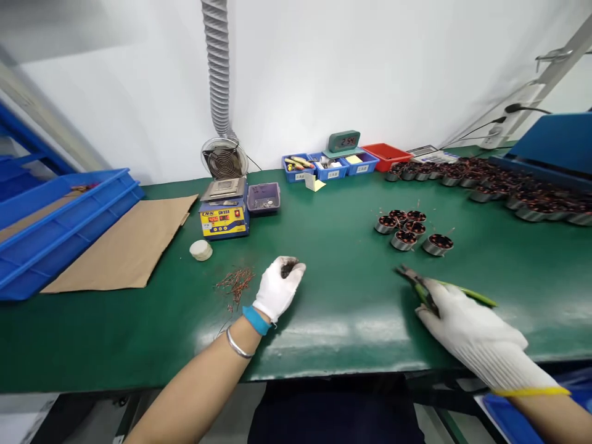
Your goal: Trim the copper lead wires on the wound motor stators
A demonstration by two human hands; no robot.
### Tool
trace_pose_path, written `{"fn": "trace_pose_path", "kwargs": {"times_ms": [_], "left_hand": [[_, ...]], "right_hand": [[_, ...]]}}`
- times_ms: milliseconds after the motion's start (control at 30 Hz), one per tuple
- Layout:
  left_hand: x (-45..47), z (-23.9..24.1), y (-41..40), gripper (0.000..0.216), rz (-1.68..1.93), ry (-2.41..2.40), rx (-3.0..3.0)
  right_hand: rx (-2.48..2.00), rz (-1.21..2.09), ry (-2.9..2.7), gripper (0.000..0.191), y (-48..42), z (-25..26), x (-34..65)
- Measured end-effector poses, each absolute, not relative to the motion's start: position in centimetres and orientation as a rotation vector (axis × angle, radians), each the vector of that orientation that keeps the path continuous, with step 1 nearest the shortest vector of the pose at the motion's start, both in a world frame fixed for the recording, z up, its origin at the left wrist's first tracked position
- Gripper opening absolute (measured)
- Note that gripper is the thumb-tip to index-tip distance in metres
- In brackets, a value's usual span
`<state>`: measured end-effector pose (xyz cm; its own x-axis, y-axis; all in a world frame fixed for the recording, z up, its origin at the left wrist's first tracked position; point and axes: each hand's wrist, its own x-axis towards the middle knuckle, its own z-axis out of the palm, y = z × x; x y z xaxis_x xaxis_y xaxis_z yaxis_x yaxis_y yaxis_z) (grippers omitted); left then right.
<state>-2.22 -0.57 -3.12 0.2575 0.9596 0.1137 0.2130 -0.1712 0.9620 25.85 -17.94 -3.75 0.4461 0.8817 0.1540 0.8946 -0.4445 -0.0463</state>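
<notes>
My left hand (pixel 279 285), in a white glove, is closed around a small dark round part (pixel 289 267) just above the green mat, beside a pile of cut copper wire bits (pixel 235 283). My right hand (pixel 467 324), also gloved, grips green-handled pliers (pixel 428 291) whose jaws point left towards the middle of the bench. A small group of wound copper coil parts in metal cups (pixel 409 228) sits on the mat beyond the pliers.
A yellow-and-blue soldering station (pixel 224 216) with a fan and ribbed extraction hose stands at centre left, a white tape roll (pixel 200 250) before it. Cardboard (pixel 129 246) and blue trays (pixel 50 222) lie left. Small blue bins (pixel 324 165), a red tray and many more coils (pixel 509 185) fill the back right.
</notes>
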Motion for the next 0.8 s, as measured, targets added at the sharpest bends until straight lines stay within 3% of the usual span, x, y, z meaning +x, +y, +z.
{"fn": "trace_pose_path", "kwargs": {"times_ms": [100,233,367,500,600,700,800], "left_hand": [[-2.3,-3.1,-0.5,0.021,1.018,1.113,1.648],[-2.5,-2.1,-1.0,0.022,1.072,1.082,1.772],[-1.9,-0.4,-3.5,0.029,1.08,1.028,1.954],[-1.3,0.8,-6.5,0.043,0.657,0.632,2.548],[-3.5,0.6,-9.0,0.05,0.657,0.607,2.586],[-8.2,-0.8,-10.8,0.05,0.946,0.887,2.491],[-13.7,-2.9,-10.8,0.067,1.241,1.593,2.222]], "right_hand": [[-2.38,-0.333,-1.797,0.065,-14.7,-3.3,25.1],[-2.408,-0.139,-1.896,0.097,-6.5,-3.3,23.0],[-2.27,-0.105,-2.057,0.094,0.8,-4.0,20.7],[-2.008,-0.055,-2.285,0.093,4.2,-4.8,16.0],[-1.795,-0.025,-2.401,0.092,4.0,-5.3,11.6],[-1.643,0.034,-2.42,0.089,2.6,-5.5,7.9],[-1.627,0.127,-2.271,0.084,0.4,-5.1,6.8]]}}
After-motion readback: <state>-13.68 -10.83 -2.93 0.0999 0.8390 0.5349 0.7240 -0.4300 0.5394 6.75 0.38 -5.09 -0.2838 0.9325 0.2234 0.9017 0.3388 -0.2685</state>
